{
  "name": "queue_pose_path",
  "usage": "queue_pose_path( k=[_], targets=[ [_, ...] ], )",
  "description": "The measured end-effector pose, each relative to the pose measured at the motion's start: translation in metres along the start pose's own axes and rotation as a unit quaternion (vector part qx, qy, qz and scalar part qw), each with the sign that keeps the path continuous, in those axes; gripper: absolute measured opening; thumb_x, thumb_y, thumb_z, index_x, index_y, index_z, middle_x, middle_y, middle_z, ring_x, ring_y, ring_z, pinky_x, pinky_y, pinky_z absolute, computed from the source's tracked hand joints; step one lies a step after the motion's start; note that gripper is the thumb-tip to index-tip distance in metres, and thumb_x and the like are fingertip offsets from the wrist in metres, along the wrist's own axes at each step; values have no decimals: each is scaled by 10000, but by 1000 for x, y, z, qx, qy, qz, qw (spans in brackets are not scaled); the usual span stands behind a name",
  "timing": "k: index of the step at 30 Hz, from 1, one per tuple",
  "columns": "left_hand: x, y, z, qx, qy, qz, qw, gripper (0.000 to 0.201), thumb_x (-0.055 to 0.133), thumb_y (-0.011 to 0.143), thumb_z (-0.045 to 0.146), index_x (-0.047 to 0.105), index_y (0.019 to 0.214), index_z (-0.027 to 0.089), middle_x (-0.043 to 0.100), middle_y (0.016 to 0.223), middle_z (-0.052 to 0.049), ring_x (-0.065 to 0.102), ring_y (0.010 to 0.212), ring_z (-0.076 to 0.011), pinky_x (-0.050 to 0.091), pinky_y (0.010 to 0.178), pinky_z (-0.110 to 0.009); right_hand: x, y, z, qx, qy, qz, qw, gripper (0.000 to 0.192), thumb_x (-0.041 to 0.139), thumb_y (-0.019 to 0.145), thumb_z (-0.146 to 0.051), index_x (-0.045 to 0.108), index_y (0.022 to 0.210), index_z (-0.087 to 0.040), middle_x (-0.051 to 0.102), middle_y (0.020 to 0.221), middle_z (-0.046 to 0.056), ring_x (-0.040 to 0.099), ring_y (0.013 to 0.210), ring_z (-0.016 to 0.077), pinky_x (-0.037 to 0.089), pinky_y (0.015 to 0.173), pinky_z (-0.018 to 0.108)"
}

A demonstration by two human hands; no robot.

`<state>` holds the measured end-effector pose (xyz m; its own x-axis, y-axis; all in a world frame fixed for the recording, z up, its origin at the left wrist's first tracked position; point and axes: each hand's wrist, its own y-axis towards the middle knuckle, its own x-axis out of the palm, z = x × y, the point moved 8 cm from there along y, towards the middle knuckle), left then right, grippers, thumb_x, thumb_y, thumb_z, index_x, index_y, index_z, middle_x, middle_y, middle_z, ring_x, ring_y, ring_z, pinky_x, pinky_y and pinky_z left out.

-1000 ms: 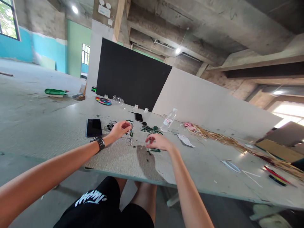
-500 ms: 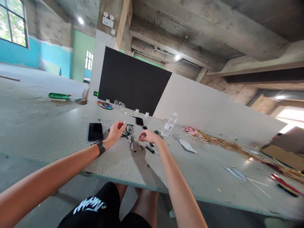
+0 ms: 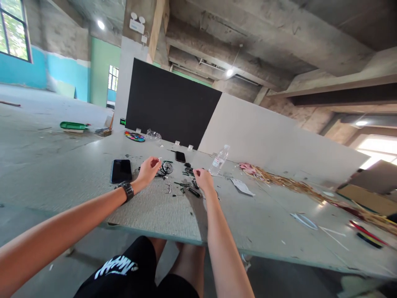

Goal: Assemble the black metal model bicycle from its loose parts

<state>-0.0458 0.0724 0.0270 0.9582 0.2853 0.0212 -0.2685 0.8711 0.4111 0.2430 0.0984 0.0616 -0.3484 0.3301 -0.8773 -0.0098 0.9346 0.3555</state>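
Room (image 3: pixel 310 29): concrete beams (image 3: pixel 242 39) overhead, a blue wall (image 3: pixel 66 73) off to the left, a black panel (image 3: pixel 173 103) at the far side
Surface (image 3: pixel 77 174): long, grey and littered with scraps; small items brushed over its near edge could be lost below
Water bottle (image 3: pixel 218 160): standing near the person's knuckles, so a careless reach could topple it
Left grip (image 3: pixel 150 169): thumb and fingertips pinching something tiny
Right grip (image 3: pixel 203 180): curled; whether it holds anything cannot be told
Spoked wheel (image 3: pixel 167 167): just beside the left fingers
Dark parts (image 3: pixel 194 192): strewn between both hands, easily scattered by a dragging wrist
Pale piece (image 3: pixel 160 159): at the left fingertips, liable to drop if pressure eases
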Motion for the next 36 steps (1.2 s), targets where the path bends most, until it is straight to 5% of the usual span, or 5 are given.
queue_pose_path(
  k=[7,13,22,30,36],
  targets=[
    [1,-2,6,10,-7,-6,1000,406,669,745,578,612,825,184,661,701,-23,603,631,-169,468,615,-287,36,-9,-35,-121,19,-138,983,209,689,877,-362,770,974,-196,771,963,81,688,858,202,433,723,251],
    [2,-3,6,-1,-10,-6,1000,448,685,709,611,618,815,182,661,697,-26,612,644,-175,478,619,-292,2,-2,-16,-66,20,-38,997,261,593,940,-375,767,958,-180,757,899,90,660,795,196,427,698,263],
    [5,-1,1,18,11,-24,1000,408,677,736,582,629,822,186,669,684,-18,604,612,-166,452,592,-279,37,-21,-52,-173,96,-261,945,284,827,701,-454,785,824,-202,709,728,18,605,676,160,397,599,245],
    [6,-4,5,12,22,-28,999,395,665,733,576,620,801,189,656,663,-17,592,599,-169,427,577,-282,-15,-2,-7,-28,-15,-15,999,400,470,999,-484,761,1002,-209,758,937,118,668,808,215,417,674,278],
    [8,-6,7,12,28,-40,999,389,666,734,570,616,793,189,641,663,-13,574,602,-165,410,566,-274,0,2,23,7,-103,-67,992,419,511,988,-475,763,871,-161,738,777,138,675,708,214,422,660,277]
  ],
)
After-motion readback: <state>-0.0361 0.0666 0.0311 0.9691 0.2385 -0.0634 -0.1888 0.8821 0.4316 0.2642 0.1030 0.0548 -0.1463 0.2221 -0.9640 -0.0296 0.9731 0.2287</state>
